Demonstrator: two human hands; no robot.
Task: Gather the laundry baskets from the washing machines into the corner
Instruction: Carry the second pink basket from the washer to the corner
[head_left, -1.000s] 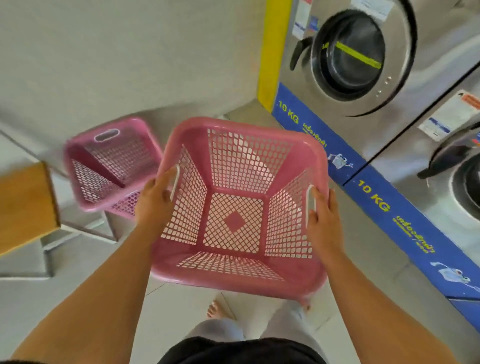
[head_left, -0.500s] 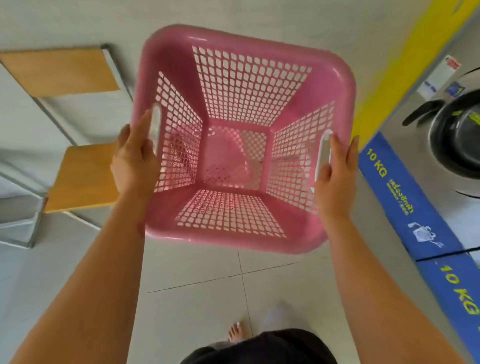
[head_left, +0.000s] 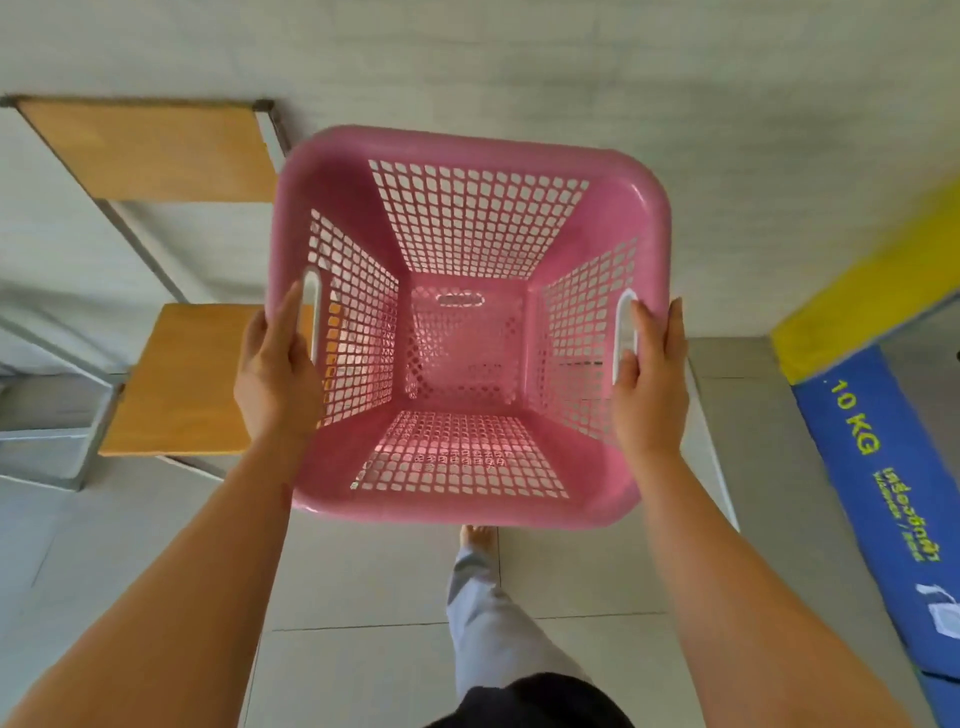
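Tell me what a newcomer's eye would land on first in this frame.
The big pink laundry basket fills the centre, empty, held up by the left hand and right hand at its white side handles. Through its mesh bottom a second pink basket shows below. A wooden-shelved metal rack stands at left, and a blue "10 KG" washer panel at right.

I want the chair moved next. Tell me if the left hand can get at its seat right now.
Probably not: the left hand is gripping the basket handle, though the seat lies just beside it, nothing between.
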